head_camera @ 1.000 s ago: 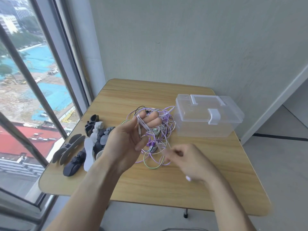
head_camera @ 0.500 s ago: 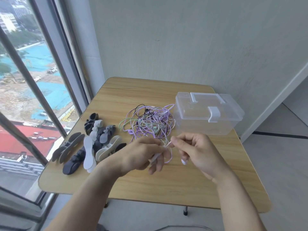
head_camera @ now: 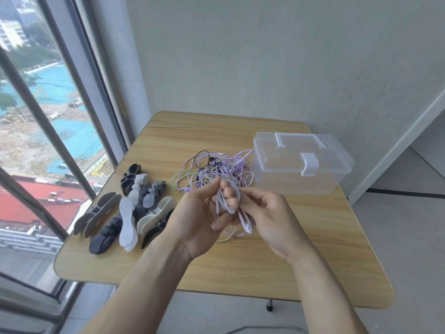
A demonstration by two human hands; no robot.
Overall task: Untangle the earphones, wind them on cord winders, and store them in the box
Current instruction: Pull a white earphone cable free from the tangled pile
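Pinching one pale cord [head_camera: 228, 201] between them, left hand [head_camera: 195, 222] and right hand [head_camera: 269, 218] hovered closed above the tangle [head_camera: 214, 169].

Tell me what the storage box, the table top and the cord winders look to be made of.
Storage box: clear, slightly frosted plastic; the table shows through its walls, and its latch is whiter. Table top: wood or wood-look laminate with a matte finish; grain lines run across it, but which of the two is unclear. Cord winders: matte black, grey and white, probably soft rubber or silicone, judging by rounded, dull surfaces.
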